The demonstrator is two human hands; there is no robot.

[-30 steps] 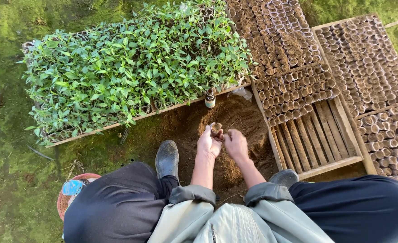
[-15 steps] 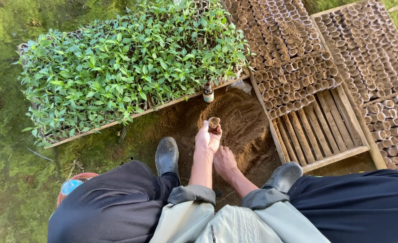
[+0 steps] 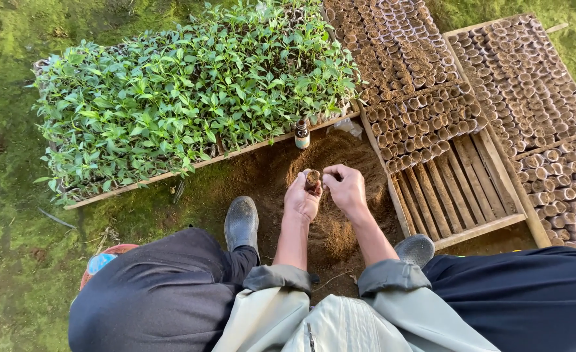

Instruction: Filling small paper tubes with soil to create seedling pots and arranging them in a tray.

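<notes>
At the far left edge of the view lies mossy green ground [image 3: 14,215], and low on it, beside the person's left knee, a pink basket [image 3: 99,264] peeks out. A wooden tray of leafy green seedlings [image 3: 190,98] fills the upper left; at its near right corner stands a small brown bottle [image 3: 302,134]. Below that is a mound of brown soil [image 3: 340,195], with a dark boot [image 3: 241,223] at its left edge. Over the mound the left hand [image 3: 302,199] is closed around a small soil-filled pot [image 3: 312,178], held upright. The right hand [image 3: 345,188] is just beside it, fingers bunched together at the pot's rim. Right of the soil, a slatted wooden tray [image 3: 454,195] holds rows of small brown pots [image 3: 425,124] along its far end
</notes>
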